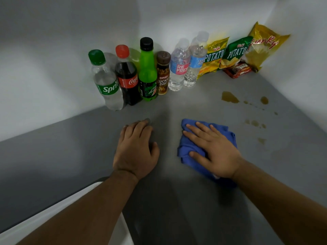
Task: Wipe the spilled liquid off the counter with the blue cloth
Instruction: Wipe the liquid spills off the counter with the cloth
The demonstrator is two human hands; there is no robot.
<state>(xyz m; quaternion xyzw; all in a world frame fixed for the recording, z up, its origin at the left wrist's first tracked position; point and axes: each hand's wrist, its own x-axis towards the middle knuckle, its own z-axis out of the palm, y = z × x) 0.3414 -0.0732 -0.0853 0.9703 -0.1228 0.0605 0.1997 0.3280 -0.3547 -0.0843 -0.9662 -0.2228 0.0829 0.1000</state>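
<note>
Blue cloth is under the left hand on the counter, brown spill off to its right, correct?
No. The head view shows the blue cloth under the right hand, not the left; it lies on the counter with the brown spill off to its right.

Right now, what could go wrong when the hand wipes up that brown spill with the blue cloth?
The right hand presses the crumpled blue cloth apart from the brown puddles; a wide sweep may smear them across the grey counter. Pushing far might knock the clear plastic water bottle or wet the yellow crisp bag.
</note>
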